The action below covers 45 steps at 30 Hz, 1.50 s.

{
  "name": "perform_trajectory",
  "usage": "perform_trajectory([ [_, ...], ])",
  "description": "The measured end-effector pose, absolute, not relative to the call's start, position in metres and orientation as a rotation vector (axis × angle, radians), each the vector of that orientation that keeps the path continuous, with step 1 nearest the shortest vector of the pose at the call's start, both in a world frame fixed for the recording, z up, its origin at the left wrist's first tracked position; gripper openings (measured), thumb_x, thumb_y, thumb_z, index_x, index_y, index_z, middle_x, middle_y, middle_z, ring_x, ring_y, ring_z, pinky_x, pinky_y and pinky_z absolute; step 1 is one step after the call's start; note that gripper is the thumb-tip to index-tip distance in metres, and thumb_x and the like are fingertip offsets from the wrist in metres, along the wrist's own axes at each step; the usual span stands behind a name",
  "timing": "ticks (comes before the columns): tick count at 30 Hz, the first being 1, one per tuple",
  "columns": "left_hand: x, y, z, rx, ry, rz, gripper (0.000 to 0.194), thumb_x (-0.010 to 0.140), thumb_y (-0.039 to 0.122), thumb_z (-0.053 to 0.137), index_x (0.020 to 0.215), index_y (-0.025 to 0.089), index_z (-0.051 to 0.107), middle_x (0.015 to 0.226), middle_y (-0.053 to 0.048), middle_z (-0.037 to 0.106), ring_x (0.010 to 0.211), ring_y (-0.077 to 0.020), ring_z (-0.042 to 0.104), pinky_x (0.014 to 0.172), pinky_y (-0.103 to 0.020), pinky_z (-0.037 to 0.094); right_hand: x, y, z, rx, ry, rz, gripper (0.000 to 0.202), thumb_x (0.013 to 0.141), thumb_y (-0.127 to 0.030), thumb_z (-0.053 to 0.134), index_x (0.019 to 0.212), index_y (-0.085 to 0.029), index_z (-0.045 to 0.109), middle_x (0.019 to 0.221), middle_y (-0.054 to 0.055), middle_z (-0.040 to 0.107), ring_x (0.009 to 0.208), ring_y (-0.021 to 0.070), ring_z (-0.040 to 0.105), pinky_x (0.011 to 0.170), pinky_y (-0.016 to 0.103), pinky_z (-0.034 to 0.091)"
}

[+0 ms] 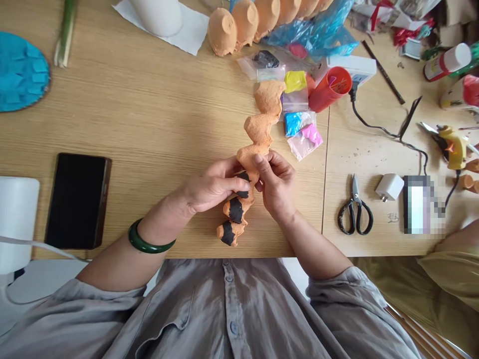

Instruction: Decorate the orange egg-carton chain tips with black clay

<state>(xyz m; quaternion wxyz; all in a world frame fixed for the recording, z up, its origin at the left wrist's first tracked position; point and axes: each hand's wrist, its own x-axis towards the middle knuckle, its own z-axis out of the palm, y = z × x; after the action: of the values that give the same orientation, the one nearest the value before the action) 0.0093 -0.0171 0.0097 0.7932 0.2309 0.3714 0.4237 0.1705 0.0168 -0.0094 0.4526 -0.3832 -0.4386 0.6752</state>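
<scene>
A strip of egg carton (258, 128), coated in orange, is held between both hands over the wooden table (149, 119). Black patches cover parts of several cups at its near end. My left hand (213, 185) grips its left side, the thumb lying across one black patch. On the opposite side, my right hand (277, 184) pinches the strip near its middle, thumb on top and fingers curled beneath. Beyond the strip lie small bags of coloured clay: a yellow packet (295, 81), a blue packet (293, 123) and a pink packet (311, 134).
Scissors (355, 209), a white charger (389, 187) and a glue gun (452, 147) lie rightward. A red cup (330, 89) stands by a power strip (352, 67). Another orange carton piece (223, 32) sits at the back. A phone (78, 200) is left; a person sits at the right.
</scene>
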Motion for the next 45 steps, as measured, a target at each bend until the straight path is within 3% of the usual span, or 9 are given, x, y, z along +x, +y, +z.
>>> perform_trajectory([
  [7, 0.006, -0.014, 0.012, 0.526, 0.722, 0.921, 0.025, 0.081, 0.025, 0.09, 0.102, 0.017, 0.077, 0.09, -0.004, 0.075, 0.088, -0.0196, 0.074, 0.073, -0.028, 0.061, 0.171, 0.018, -0.007, -0.968, -1.076, 1.681, 0.051, 0.092, -0.066, 0.09, 0.078, -0.025, 0.064, 0.065, -0.007, 0.056, 0.047, 0.0064, 0.044, 0.04, 0.02, 0.044],
  [12, 0.007, -0.015, 0.005, 0.517, 0.744, 0.956, 0.018, 0.087, 0.028, 0.088, 0.095, 0.018, 0.075, 0.081, -0.002, 0.074, 0.073, -0.0156, 0.071, 0.064, -0.024, 0.057, 0.17, 0.015, -0.007, -0.968, -1.09, 1.68, 0.054, 0.091, -0.066, 0.09, 0.073, -0.024, 0.061, 0.064, -0.007, 0.056, 0.048, 0.0069, 0.045, 0.041, 0.019, 0.043],
  [18, 0.009, -0.016, 0.002, 0.55, 0.765, 0.938, 0.03, 0.084, 0.029, 0.094, 0.102, 0.02, 0.072, 0.084, 0.0, 0.072, 0.084, -0.0197, 0.076, 0.068, -0.026, 0.059, 0.17, 0.016, -0.008, -0.983, -1.083, 1.688, 0.057, 0.089, -0.069, 0.092, 0.073, -0.024, 0.06, 0.064, -0.007, 0.055, 0.049, 0.0069, 0.045, 0.042, 0.02, 0.044],
  [23, 0.012, -0.015, 0.006, 0.59, 0.841, 0.939, 0.032, 0.078, 0.02, 0.094, 0.101, 0.017, 0.072, 0.084, -0.001, 0.072, 0.076, -0.0143, 0.069, 0.063, -0.023, 0.054, 0.17, 0.019, -0.01, -1.055, -1.041, 1.72, 0.057, 0.087, -0.072, 0.092, 0.074, -0.026, 0.06, 0.059, -0.008, 0.053, 0.045, 0.008, 0.042, 0.04, 0.023, 0.043],
  [30, 0.013, -0.018, 0.002, 0.703, 0.902, 0.976, 0.035, 0.078, 0.021, 0.095, 0.106, 0.017, 0.073, 0.091, -0.003, 0.074, 0.084, -0.0171, 0.073, 0.069, -0.026, 0.059, 0.171, 0.019, -0.013, -1.051, -1.041, 1.703, 0.051, 0.089, -0.065, 0.091, 0.073, -0.026, 0.063, 0.058, -0.007, 0.055, 0.044, 0.0081, 0.04, 0.039, 0.023, 0.04],
  [35, 0.012, -0.018, 0.004, 0.781, 0.941, 0.938, 0.048, 0.072, 0.02, 0.099, 0.111, 0.018, 0.07, 0.094, -0.002, 0.073, 0.085, -0.0174, 0.072, 0.071, -0.027, 0.058, 0.172, 0.019, -0.009, -1.003, -1.035, 1.704, 0.05, 0.089, -0.064, 0.092, 0.074, -0.025, 0.064, 0.061, -0.007, 0.055, 0.046, 0.0078, 0.043, 0.043, 0.023, 0.046],
  [40, 0.011, -0.017, 0.01, 0.802, 0.89, 0.945, 0.04, 0.075, 0.021, 0.096, 0.106, 0.018, 0.071, 0.093, -0.002, 0.073, 0.086, -0.0171, 0.07, 0.074, -0.027, 0.059, 0.171, 0.021, -0.001, -1.032, -1.058, 1.701, 0.06, 0.085, -0.074, 0.092, 0.075, -0.026, 0.057, 0.062, -0.007, 0.052, 0.048, 0.0092, 0.046, 0.043, 0.023, 0.048],
  [45, 0.009, -0.017, 0.011, 0.616, 0.806, 0.958, 0.021, 0.087, 0.028, 0.081, 0.105, 0.019, 0.075, 0.098, -0.007, 0.078, 0.093, -0.024, 0.075, 0.074, -0.031, 0.061, 0.172, 0.02, 0.0, -1.029, -1.056, 1.687, 0.059, 0.088, -0.073, 0.09, 0.074, -0.026, 0.056, 0.062, -0.008, 0.051, 0.048, 0.0079, 0.046, 0.042, 0.021, 0.044],
])
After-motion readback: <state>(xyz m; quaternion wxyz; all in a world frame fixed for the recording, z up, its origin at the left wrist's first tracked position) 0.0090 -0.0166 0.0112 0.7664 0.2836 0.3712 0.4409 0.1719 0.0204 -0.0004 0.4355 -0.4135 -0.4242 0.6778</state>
